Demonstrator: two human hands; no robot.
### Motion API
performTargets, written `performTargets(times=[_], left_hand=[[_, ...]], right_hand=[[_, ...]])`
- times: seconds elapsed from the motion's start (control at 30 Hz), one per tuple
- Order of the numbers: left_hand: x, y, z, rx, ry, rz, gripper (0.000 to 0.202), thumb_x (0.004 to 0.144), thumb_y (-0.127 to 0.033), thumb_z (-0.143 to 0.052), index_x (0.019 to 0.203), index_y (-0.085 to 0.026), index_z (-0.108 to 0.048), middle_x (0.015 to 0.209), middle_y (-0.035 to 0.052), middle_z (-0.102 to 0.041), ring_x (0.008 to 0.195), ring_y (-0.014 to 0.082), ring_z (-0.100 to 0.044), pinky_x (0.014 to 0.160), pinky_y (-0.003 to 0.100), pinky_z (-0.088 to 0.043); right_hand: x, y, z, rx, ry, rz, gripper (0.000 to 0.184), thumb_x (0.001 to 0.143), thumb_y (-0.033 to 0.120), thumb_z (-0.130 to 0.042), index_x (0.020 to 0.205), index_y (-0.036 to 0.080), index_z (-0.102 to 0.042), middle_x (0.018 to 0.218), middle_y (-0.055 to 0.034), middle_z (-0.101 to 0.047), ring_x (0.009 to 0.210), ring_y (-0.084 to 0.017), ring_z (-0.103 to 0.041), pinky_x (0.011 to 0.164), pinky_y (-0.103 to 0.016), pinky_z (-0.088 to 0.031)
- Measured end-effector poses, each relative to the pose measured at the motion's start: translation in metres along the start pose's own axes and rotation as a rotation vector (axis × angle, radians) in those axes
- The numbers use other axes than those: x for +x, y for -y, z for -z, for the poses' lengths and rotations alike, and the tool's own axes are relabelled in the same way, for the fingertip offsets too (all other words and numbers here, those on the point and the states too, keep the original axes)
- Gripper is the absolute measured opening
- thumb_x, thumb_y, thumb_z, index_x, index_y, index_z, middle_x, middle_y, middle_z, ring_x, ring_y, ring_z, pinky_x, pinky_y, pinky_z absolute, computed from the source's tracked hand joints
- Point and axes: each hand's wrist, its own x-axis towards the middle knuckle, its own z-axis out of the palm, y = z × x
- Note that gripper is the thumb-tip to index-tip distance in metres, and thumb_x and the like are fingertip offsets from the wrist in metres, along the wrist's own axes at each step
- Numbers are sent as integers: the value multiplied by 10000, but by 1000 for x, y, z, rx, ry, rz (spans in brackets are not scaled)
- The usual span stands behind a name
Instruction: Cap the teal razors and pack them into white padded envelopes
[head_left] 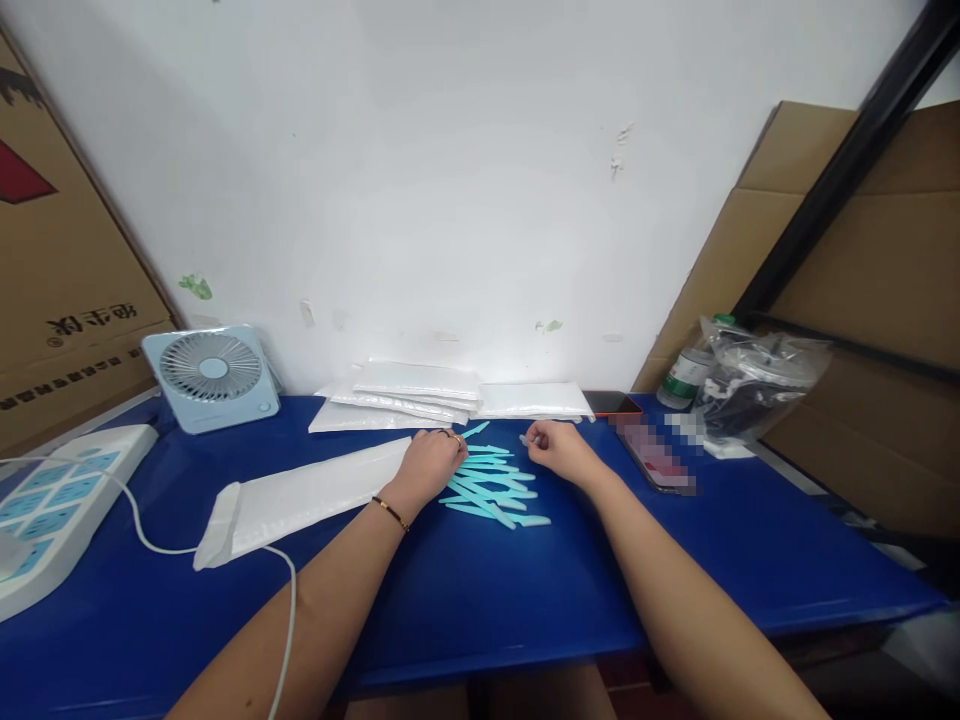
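A loose pile of several thin turquoise strips lies on the blue table. My left hand rests curled at the pile's left edge, fingers closed over the ends of some strips; it wears rings and a bracelet. My right hand sits just right of the pile, fingers pinched on a small pale piece I cannot make out. A long white padded envelope lies left of my left hand, its flap open.
A stack of white envelopes lies against the wall. A small blue fan and a white power strip with a cable are at left. A phone, a bottle and a plastic bag sit at right. Cardboard stands on both sides.
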Motion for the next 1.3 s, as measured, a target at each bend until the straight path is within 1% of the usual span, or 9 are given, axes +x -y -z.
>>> performTargets(times=[0.17, 0.57, 0.73, 0.9, 0.97, 1.03, 1.1, 1.13, 1.3], left_hand=[[1, 1, -1, -8, -15, 18, 289, 913, -257, -374, 832, -161, -634, 839, 71, -649, 791, 189, -596, 714, 296, -376], [0, 4, 0, -115, -66, 25, 250, 905, -241, -387, 817, -178, -613, 861, 45, -642, 825, 183, -588, 724, 292, -392], [0, 6, 1, -190, -87, 37, 230, 895, -233, -401, 797, -176, -601, 849, 48, -646, 802, 172, -590, 729, 273, -406], [-1, 3, 1, -291, -112, 33, 229, 896, -258, -399, 794, -186, -591, 831, 34, -645, 782, 161, -590, 712, 255, -415], [-2, 1, 2, -318, -97, 30, 237, 898, -270, -396, 807, -187, -598, 841, 31, -650, 780, 159, -593, 698, 249, -416], [-3, -1, 4, -331, -35, 14, 238, 892, -283, -411, 808, -193, -615, 835, 22, -661, 778, 158, -600, 693, 246, -417], [-4, -1, 4, -321, 34, -4, 238, 883, -290, -427, 798, -203, -631, 830, 10, -671, 790, 159, -608, 703, 247, -418], [-4, -1, 4, -304, 52, -7, 229, 878, -286, -435, 805, -209, -638, 845, 8, -674, 811, 161, -610, 715, 251, -418], [-4, 1, 3, -161, 26, 63, 189, 841, -269, -493, 938, -222, -649, 1001, 39, -655, 973, 203, -574, 814, 299, -413]], right_hand=[[-4, -4, 8, 172, 59, 53, 178, 769, 297, -552, 815, 169, -667, 613, 1, -577, 545, -111, -481, 511, -214, -363], [-5, 2, 2, 233, 110, 123, 173, 775, 237, -540, 847, 182, -688, 700, -15, -626, 575, -111, -503, 528, -216, -382], [-5, 4, 4, 247, 101, 91, 170, 762, 233, -549, 848, 173, -683, 661, -7, -614, 561, -114, -515, 516, -218, -384], [-5, 13, 2, 440, 151, 34, 207, 785, 274, -546, 906, 158, -667, 652, -16, -631, 632, -144, -607, 593, -239, -448], [-6, 16, 2, 516, 181, 18, 219, 779, 295, -564, 909, 148, -662, 664, -22, -640, 648, -150, -622, 616, -246, -465], [-7, 16, 4, 538, 233, 14, 235, 769, 311, -580, 909, 143, -666, 672, -29, -651, 638, -152, -622, 608, -249, -471], [-7, 11, 9, 492, 272, 16, 240, 766, 316, -582, 903, 147, -680, 679, -38, -664, 622, -156, -616, 586, -252, -465], [-7, 6, 12, 441, 255, 15, 230, 765, 310, -578, 889, 151, -689, 693, -43, -672, 622, -157, -612, 581, -254, -459], [-1, -20, 19, 20, -37, -39, 146, 730, 213, -570, 793, 175, -696, 731, -38, -665, 637, -156, -569, 599, -259, -413]])
